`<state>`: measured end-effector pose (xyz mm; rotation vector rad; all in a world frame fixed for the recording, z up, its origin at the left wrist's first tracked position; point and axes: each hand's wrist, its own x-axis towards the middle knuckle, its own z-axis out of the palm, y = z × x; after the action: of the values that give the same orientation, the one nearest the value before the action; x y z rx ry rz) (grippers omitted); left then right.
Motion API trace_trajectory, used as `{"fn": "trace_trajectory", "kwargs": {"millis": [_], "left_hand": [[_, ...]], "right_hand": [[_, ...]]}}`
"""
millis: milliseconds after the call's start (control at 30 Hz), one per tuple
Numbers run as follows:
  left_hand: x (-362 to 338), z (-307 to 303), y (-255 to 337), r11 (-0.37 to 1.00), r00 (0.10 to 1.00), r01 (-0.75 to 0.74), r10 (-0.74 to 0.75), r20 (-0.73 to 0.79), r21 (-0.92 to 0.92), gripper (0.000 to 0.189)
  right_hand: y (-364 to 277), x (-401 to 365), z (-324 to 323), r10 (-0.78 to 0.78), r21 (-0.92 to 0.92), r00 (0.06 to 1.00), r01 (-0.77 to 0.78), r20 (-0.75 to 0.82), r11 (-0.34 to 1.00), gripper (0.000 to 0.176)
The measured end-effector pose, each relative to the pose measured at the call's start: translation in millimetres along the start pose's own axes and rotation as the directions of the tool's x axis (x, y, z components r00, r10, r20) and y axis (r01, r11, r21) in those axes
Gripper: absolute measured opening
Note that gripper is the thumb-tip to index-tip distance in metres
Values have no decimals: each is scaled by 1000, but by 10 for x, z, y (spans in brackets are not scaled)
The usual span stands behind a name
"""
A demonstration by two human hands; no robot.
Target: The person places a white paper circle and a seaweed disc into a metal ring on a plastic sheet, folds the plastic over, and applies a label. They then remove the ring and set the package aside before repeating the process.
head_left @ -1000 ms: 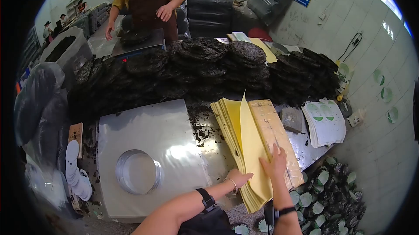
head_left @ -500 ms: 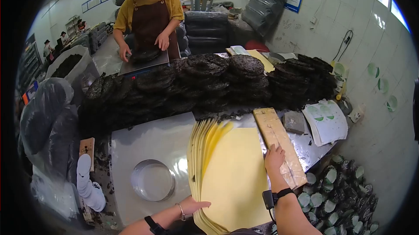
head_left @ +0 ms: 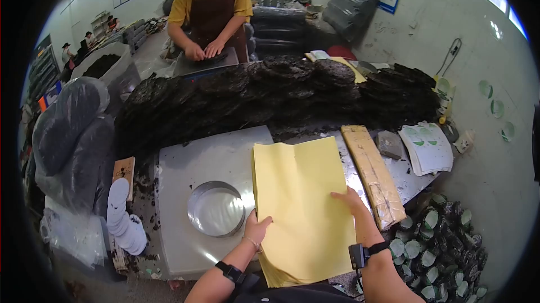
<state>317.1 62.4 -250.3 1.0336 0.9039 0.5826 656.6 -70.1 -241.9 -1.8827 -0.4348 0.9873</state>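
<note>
A thick stack of yellow paper sheets [head_left: 301, 202] lies flat on the metal worktable [head_left: 194, 162] in front of me. My left hand [head_left: 257, 227] grips the stack's left edge near its lower corner, fingers curled over it. My right hand [head_left: 349, 198] rests open with its palm on the stack's right edge. Left of the stack, a round hole with a metal ring [head_left: 215, 209] is set in the table. A long brown-wrapped bundle [head_left: 373, 174] lies just right of the stack.
A long heap of dark pressed round cakes [head_left: 270, 95] runs across the table's far side. Behind it a person in a yellow shirt and brown apron [head_left: 212, 10] handles a cake. White discs [head_left: 124, 218] lie left, printed wrappers [head_left: 428, 148] right, wrapped cakes [head_left: 439, 247] on the floor.
The fanned, half-lifted yellow sheets have been laid down and squared into a flat stack. My left hand moved onto its left edge; my right hand left the brown bundle for the stack's right edge.
</note>
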Motion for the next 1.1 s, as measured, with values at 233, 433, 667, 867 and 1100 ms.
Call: {"fn": "trace_trajectory", "kwargs": {"millis": [233,433,667,867,1100], "left_hand": [[120,615,1205,918,874,-395,389,290,-42,38],[799,1566,2600,797,647,-539,598,472,-272,33],[1837,1680,1477,839,720,-531,520,460,-117,41],[1747,1872,2044,850,732,-515,504,459,-112,43],[1866,1741,1934,862,681,-506,403,612,-4,32]], "right_hand": [[-1155,-1094,-760,-411,322,899,439,-154,839,48],[-2220,-1734,-1114,-704,157,534,834,-468,528,29],[-1359,-950,-888,-603,99,544,785,-583,612,24],[-1528,-831,-1322,-574,274,646,749,-502,603,32],[-1240,-594,-1450,-528,294,770,630,-359,719,41]]}}
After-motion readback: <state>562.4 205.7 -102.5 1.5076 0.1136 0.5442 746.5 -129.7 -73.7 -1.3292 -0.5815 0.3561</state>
